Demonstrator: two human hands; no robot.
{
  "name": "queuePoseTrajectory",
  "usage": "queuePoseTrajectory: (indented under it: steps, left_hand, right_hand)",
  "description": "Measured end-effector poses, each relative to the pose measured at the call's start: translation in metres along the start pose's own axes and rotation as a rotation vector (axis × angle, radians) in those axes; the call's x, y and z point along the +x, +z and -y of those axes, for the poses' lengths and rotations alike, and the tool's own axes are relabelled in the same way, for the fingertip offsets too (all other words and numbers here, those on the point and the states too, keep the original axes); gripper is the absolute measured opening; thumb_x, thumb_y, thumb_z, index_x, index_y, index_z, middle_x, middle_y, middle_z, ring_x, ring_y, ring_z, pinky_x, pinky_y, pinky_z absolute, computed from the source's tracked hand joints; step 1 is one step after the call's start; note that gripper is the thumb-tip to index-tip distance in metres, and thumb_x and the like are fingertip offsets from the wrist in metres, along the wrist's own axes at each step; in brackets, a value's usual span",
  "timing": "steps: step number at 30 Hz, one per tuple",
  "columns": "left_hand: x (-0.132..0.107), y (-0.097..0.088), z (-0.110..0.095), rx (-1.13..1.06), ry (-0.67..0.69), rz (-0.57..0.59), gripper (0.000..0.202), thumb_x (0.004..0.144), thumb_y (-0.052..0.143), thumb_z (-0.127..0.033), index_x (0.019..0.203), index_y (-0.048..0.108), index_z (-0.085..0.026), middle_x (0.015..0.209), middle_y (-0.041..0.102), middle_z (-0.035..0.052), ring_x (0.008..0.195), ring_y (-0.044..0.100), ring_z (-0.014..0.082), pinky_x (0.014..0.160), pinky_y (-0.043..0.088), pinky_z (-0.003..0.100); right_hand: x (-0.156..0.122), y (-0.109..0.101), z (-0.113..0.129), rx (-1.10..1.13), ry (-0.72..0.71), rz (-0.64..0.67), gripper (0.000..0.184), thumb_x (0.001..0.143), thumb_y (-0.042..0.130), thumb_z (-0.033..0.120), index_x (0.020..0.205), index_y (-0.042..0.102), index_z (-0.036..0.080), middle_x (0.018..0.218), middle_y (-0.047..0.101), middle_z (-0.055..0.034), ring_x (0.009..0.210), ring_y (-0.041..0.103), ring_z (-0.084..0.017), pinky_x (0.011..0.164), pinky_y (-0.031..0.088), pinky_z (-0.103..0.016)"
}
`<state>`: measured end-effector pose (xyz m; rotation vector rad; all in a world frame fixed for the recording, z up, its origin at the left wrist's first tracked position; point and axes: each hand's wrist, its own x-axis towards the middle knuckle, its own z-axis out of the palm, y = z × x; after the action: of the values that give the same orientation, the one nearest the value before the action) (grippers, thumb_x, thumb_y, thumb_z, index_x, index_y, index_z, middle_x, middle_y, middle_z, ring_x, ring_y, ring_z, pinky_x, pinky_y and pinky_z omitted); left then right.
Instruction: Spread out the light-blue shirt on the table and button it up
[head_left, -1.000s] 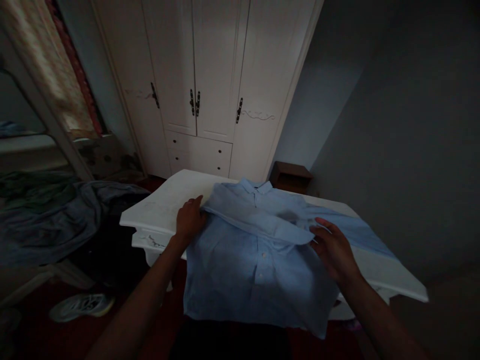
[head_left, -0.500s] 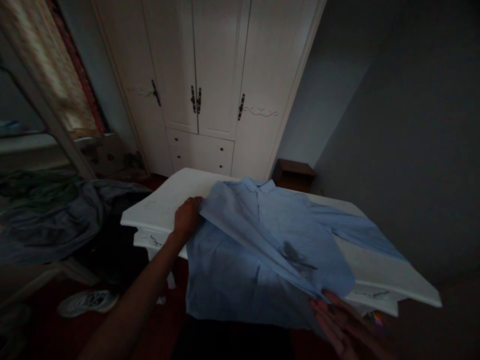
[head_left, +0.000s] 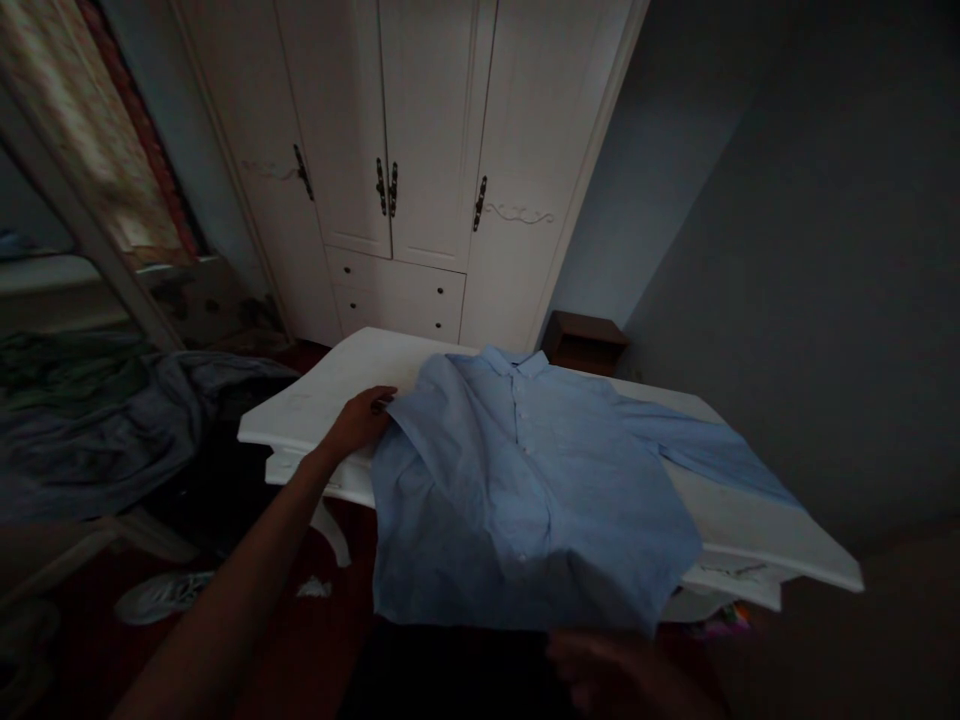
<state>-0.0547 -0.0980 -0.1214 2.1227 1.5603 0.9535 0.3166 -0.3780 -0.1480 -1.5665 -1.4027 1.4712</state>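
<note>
A light blue button-up shirt [head_left: 525,470] lies face up on a white table [head_left: 322,415], collar toward the wardrobe, its hem hanging over the near edge. One sleeve stretches out to the right along the tabletop. My left hand [head_left: 358,420] rests at the shirt's left shoulder edge, fingers closed on the fabric. My right hand [head_left: 607,675] is low in the dark below the shirt's hem, blurred, its fingers not readable.
A white wardrobe [head_left: 420,170] with dark handles stands behind the table. A small brown nightstand [head_left: 585,342] sits by the wall. Crumpled dark bedding [head_left: 112,420] lies on the left, with a shoe [head_left: 154,597] on the red floor.
The folded-over left sleeve has been swept down across the shirt's front. My right hand moved from the shirt's middle down past the hem. My left hand stayed at the shoulder.
</note>
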Motion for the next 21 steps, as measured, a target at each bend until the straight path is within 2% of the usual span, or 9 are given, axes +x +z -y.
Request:
queuePoseTrajectory:
  steps: [2,4,6,8,12,15,17,19,21]
  left_hand:
    - [-0.006,0.0,-0.003,0.046,0.065,-0.066,0.052,0.08,0.051,-0.035,0.128,0.056,-0.014,0.122,0.064,0.0126,0.102,0.064,0.0226,0.091,0.053,0.038]
    - [-0.012,0.0,-0.007,0.146,0.183,-0.125,0.048,0.082,0.051,-0.03,0.127,0.058,-0.017,0.125,0.062,0.012,0.111,0.059,0.0245,0.099,0.048,0.041]
    - [-0.017,0.002,-0.009,0.245,0.294,-0.116,0.041,0.082,0.05,-0.024,0.12,0.064,-0.02,0.124,0.061,0.0108,0.116,0.056,0.0253,0.102,0.045,0.042]
    - [-0.021,0.003,-0.009,0.305,0.347,-0.077,0.036,0.081,0.05,-0.019,0.11,0.07,-0.022,0.122,0.063,0.0096,0.114,0.058,0.0248,0.1,0.047,0.041]
    - [-0.024,0.007,-0.003,0.29,0.323,-0.072,0.032,0.082,0.047,-0.017,0.096,0.074,-0.023,0.11,0.069,0.0072,0.104,0.063,0.0218,0.095,0.05,0.036]
    - [-0.023,0.007,-0.002,0.264,0.284,-0.088,0.034,0.081,0.046,-0.016,0.096,0.075,-0.023,0.108,0.071,0.0061,0.101,0.064,0.0213,0.095,0.051,0.036]
    - [-0.023,0.006,-0.003,0.267,0.265,-0.063,0.035,0.08,0.046,-0.015,0.095,0.076,-0.024,0.111,0.071,0.0044,0.103,0.064,0.0217,0.096,0.051,0.038]
    - [-0.022,0.006,-0.004,0.275,0.239,-0.032,0.037,0.079,0.046,-0.014,0.093,0.077,-0.027,0.115,0.07,0.0015,0.105,0.064,0.0219,0.098,0.051,0.039]
    - [-0.022,0.006,-0.004,0.284,0.215,-0.023,0.038,0.076,0.046,-0.013,0.091,0.078,-0.029,0.116,0.07,-0.0006,0.106,0.064,0.0219,0.099,0.051,0.039]
  right_hand:
    - [0.011,-0.009,0.015,-0.11,-0.078,-0.136,0.037,0.079,0.062,0.055,0.103,0.069,0.029,0.112,0.069,-0.0073,0.104,0.065,-0.026,0.092,0.05,-0.041]
    - [0.025,-0.018,0.026,-0.292,-0.146,-0.268,0.035,0.084,0.054,0.055,0.098,0.066,0.025,0.103,0.07,-0.008,0.095,0.066,-0.026,0.085,0.051,-0.04]
    - [0.037,-0.024,0.03,-0.499,-0.146,-0.285,0.036,0.085,0.051,0.054,0.094,0.065,0.022,0.094,0.069,-0.0086,0.088,0.066,-0.025,0.081,0.051,-0.039]
    - [0.046,-0.024,0.027,-0.67,-0.088,-0.258,0.038,0.085,0.052,0.053,0.096,0.066,0.02,0.097,0.069,-0.011,0.09,0.066,-0.026,0.082,0.049,-0.038]
    - [0.057,-0.011,0.014,-0.83,0.056,-0.306,0.043,0.086,0.05,0.055,0.101,0.065,0.017,0.094,0.069,-0.0132,0.088,0.066,-0.027,0.077,0.047,-0.036]
    - [0.065,0.0,0.011,-0.82,0.06,-0.355,0.043,0.09,0.043,0.054,0.085,0.065,0.018,0.077,0.068,-0.0106,0.077,0.065,-0.027,0.071,0.045,-0.035]
    - [0.065,0.003,0.012,-0.738,-0.04,-0.342,0.044,0.092,0.039,0.05,0.071,0.063,0.02,0.07,0.066,-0.0083,0.073,0.063,-0.025,0.072,0.045,-0.035]
    - [0.058,0.0,0.016,-0.598,-0.155,-0.267,0.045,0.09,0.041,0.049,0.062,0.062,0.021,0.069,0.065,-0.0062,0.073,0.061,-0.024,0.074,0.046,-0.036]
    - [0.043,-0.007,0.02,-0.376,-0.175,-0.213,0.041,0.084,0.05,0.054,0.063,0.064,0.022,0.076,0.067,-0.0055,0.078,0.062,-0.024,0.077,0.048,-0.037]
